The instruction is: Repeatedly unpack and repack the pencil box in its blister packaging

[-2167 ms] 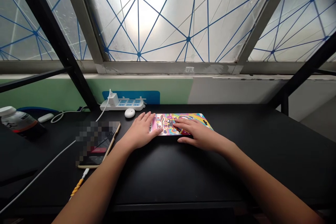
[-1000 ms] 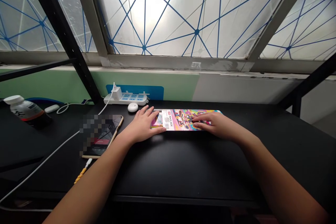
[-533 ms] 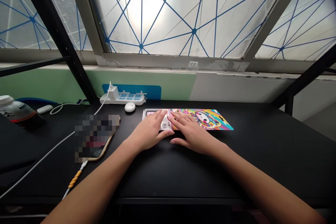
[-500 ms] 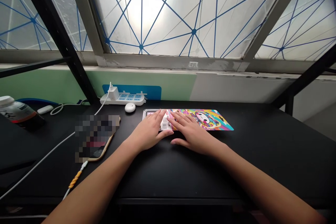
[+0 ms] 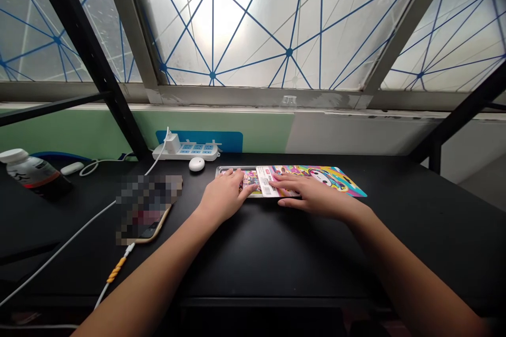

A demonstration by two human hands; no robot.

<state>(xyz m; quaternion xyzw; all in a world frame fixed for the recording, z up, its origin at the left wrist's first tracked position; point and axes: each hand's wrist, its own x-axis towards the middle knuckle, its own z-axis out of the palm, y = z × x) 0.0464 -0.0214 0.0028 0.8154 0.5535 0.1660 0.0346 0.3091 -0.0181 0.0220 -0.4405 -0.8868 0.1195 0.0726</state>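
Observation:
A flat, brightly patterned case with a clear rim (image 5: pixel 250 176) lies near the back of the black desk. My left hand (image 5: pixel 222 197) rests palm down over its left part, fingers stretched out and thumb apart. To the right, a colourful printed card (image 5: pixel 344 181) with a cartoon figure and a white barcode strip overlaps the case. On top of this card my right hand (image 5: pixel 314 195) lies flat, its fingers extended leftward and the thumb below the card's near edge. Both hands partly cover the pieces beneath them.
At the left, a phone (image 5: pixel 161 225) lies blurred, with a white cable (image 5: pixel 114 268) plugged in. Behind it are a power strip (image 5: pixel 197 150) and a small white round object (image 5: pixel 196 164). A bottle (image 5: pixel 29 171) leans at far left. Black frame bars (image 5: pixel 89 47) flank the desk.
The printed card has slid to the right under my right hand, showing more of the patterned case. My left hand has stayed over the case and shifted only slightly.

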